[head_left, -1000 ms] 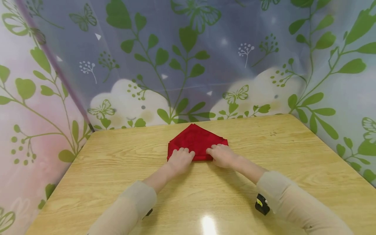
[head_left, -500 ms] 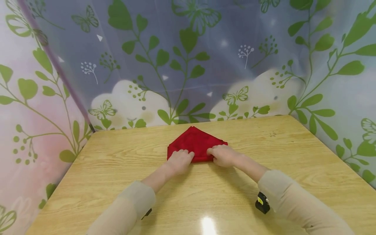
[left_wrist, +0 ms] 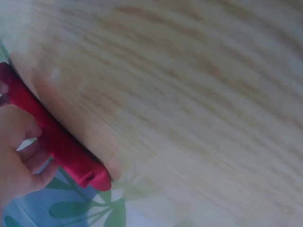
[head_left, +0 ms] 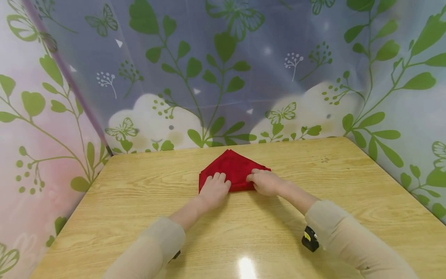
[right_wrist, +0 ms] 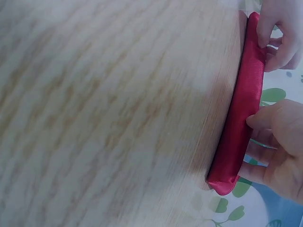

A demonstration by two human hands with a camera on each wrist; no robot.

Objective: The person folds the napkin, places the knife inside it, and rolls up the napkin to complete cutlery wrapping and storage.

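A red satiny cloth, folded to a point at its far side, lies on the wooden table. Its near edge forms a thick, rounded roll in the right wrist view. My left hand holds the left part of this edge, thumb on the near side and fingers bent over the top. Toward the right end, my right hand grips the same edge in a like way. The left wrist view shows the left hand against the roll, partly cut off by the frame. Both palms hide parts of the cloth's near edge.
The light wood table extends around the cloth. A printed curtain with leaves and butterflies stands behind the table and along both sides. Black wrist devices hang under the sleeves.
The fingers of both hands have shifted slightly forward over the cloth, the left ones stretching a little farther. The cloth itself stays in nearly the same place.
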